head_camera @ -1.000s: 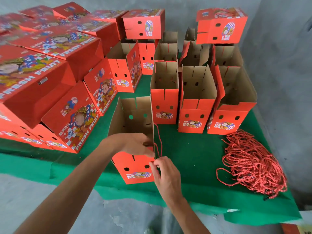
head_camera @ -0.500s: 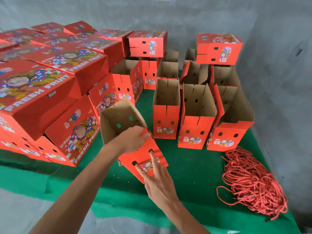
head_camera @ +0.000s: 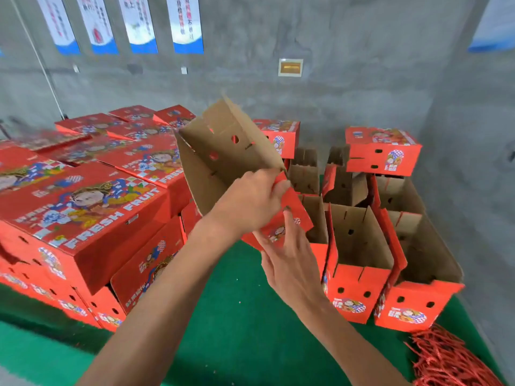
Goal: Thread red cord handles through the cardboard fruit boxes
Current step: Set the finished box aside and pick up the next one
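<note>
While left hand [head_camera: 252, 199] grips raised box [head_camera: 223, 151], cords [head_camera: 451, 360] seem cut off

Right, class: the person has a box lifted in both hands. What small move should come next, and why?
Probably carry the lifted box left and set it on the closed boxes. The left hand grips its edge, the right hand steadies the red end panel with straight fingers, and it hangs tilted above the green cloth. Neither hand holds cord, and the cord pile lies apart.
</note>
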Demonstrator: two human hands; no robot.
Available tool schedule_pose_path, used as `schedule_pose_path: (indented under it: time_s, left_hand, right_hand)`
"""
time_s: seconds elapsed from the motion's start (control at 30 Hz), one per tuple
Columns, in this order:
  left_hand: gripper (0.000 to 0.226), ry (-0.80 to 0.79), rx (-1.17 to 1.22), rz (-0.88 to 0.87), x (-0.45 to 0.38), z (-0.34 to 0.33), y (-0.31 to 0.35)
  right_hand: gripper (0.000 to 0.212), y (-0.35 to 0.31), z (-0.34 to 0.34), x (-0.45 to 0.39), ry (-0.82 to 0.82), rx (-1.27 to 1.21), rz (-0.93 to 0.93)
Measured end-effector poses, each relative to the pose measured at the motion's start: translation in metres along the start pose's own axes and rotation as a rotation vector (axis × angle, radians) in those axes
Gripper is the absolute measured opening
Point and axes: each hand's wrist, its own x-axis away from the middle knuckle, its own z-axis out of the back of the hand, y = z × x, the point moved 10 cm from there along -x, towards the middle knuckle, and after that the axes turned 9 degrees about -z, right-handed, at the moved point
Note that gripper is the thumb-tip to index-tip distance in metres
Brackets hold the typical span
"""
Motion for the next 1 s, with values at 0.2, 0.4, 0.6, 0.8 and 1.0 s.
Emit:
schedule_pose_path:
  time_s: [0.2,0.4,0.6,0.8,1.0]
  left_hand:
    - [0.013,0.078,0.309,-0.215,-0.072,-0.010,0.022]
    - [0.037,-0.080,0.839,-0.149,-0.147,-0.106,0.034]
    - [0.031,-0.075,1.062,0.095,-0.222,-0.214,0.020]
    - [0.042,-0.090,1.134,0.248,-0.269,-0.306,-0.006]
    - [0.048,-0.123,1.164,0.308,-0.303,-0.353,-0.029]
  right_hand:
    - [0.047,0.079,0.043,-0.055,0.093,0.133,-0.101]
    - [0.037,0.187,0.069,-0.066,0.132,0.295,-0.227]
    - [0.025,0.289,0.055,-0.087,0.121,0.483,-0.188]
    - [0.019,0.363,0.005,-0.110,-0.021,0.568,-0.174]
    - [0.021,0.393,-0.031,-0.133,-0.112,0.576,-0.196]
